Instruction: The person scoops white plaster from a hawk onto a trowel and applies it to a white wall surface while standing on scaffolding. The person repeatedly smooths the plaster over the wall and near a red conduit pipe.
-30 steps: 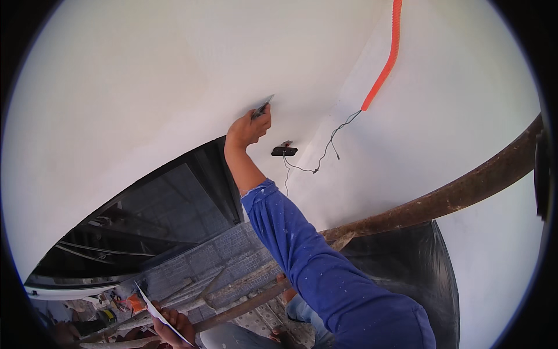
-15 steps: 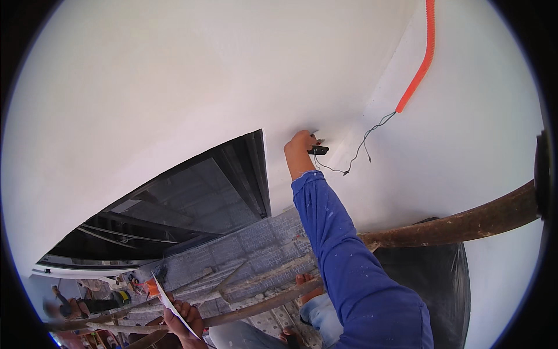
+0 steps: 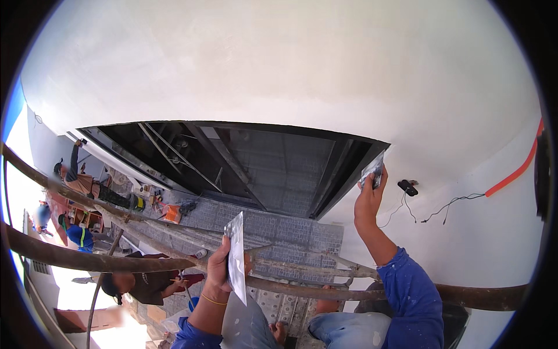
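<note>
My left hand (image 3: pixel 218 266) is closed on a broad, flat metal putty blade (image 3: pixel 237 259) held up on edge in front of my knees. My right hand (image 3: pixel 367 200) reaches up by the right corner of the dark glazed opening (image 3: pixel 279 168), closed on a second putty blade (image 3: pixel 372 166) smeared with grey-white. That blade is at the white surface beside the opening's edge; whether it touches is unclear. To the right of this hand, a small black fitting (image 3: pixel 408 187) sits on the white wall with thin wires hanging from it.
Rusty scaffold poles (image 3: pixel 87 259) cross around me, and a perforated metal plank (image 3: pixel 285 308) lies beneath my feet. An orange conduit (image 3: pixel 514 173) with loose wires runs along the right wall. Below, several people stand near an orange bag (image 3: pixel 172 213) on grey paving.
My right hand has moved from beside the black fitting to the opening's corner, its blade now showing. My left hand and blade are further into view. The whole view has shifted, showing more people below.
</note>
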`<action>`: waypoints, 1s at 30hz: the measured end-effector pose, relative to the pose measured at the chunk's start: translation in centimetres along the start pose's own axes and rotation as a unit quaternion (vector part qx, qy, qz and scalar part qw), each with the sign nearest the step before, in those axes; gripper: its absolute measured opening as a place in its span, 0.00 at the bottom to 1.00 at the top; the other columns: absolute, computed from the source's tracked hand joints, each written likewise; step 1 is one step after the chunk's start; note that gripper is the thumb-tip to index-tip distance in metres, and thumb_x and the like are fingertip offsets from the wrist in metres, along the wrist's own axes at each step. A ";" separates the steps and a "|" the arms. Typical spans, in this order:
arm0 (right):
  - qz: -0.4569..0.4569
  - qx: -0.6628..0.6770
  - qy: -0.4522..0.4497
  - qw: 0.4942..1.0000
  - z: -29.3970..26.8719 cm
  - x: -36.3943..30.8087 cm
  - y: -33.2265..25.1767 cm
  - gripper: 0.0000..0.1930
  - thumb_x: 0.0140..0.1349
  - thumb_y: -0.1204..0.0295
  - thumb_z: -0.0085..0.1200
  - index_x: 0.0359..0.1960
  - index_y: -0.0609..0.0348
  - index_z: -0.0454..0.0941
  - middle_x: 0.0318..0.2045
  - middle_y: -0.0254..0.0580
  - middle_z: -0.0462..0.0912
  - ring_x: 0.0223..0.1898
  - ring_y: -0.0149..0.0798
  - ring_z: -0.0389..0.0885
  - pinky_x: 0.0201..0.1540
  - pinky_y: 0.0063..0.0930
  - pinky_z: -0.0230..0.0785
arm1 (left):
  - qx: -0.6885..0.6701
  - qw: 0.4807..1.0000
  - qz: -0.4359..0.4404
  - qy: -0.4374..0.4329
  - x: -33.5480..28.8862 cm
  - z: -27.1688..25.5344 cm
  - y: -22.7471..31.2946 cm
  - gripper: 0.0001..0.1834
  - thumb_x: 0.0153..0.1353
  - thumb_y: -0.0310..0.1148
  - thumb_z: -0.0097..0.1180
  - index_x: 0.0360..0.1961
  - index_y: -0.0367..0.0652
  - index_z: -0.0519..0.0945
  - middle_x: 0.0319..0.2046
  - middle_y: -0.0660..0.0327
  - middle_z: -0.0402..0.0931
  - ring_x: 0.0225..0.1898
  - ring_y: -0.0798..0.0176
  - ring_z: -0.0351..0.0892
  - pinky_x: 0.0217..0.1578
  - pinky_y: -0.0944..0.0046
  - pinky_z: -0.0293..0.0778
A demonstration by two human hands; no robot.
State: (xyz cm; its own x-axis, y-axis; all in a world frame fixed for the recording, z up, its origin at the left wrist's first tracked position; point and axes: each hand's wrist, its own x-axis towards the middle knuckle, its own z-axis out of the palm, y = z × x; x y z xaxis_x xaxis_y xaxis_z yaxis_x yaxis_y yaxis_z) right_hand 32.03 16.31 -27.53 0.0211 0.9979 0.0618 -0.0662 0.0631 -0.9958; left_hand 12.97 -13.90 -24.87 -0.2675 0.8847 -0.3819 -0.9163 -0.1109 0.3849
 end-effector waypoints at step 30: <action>-0.253 -0.539 -0.339 0.728 -8.0 -16.9 -14.2 0.24 0.75 0.81 0.36 0.72 0.66 0.64 0.67 0.61 0.71 0.67 0.59 0.72 0.69 0.45 0.64 | -0.176 0.952 0.128 0.214 -40.2 -7.0 -6.8 0.28 0.68 0.50 0.62 0.56 0.36 0.78 0.45 0.59 0.84 0.39 0.69 0.86 0.36 0.67 0.84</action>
State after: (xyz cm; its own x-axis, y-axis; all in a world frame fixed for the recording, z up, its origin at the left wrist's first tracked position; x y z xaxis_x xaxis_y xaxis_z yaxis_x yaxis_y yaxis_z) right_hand 40.60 -1.56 -14.94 -0.7516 0.6528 0.0942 0.6077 0.7409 -0.2860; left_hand 27.88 -51.91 -18.06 -0.5231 0.5517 -0.6496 -0.8280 -0.5095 0.2341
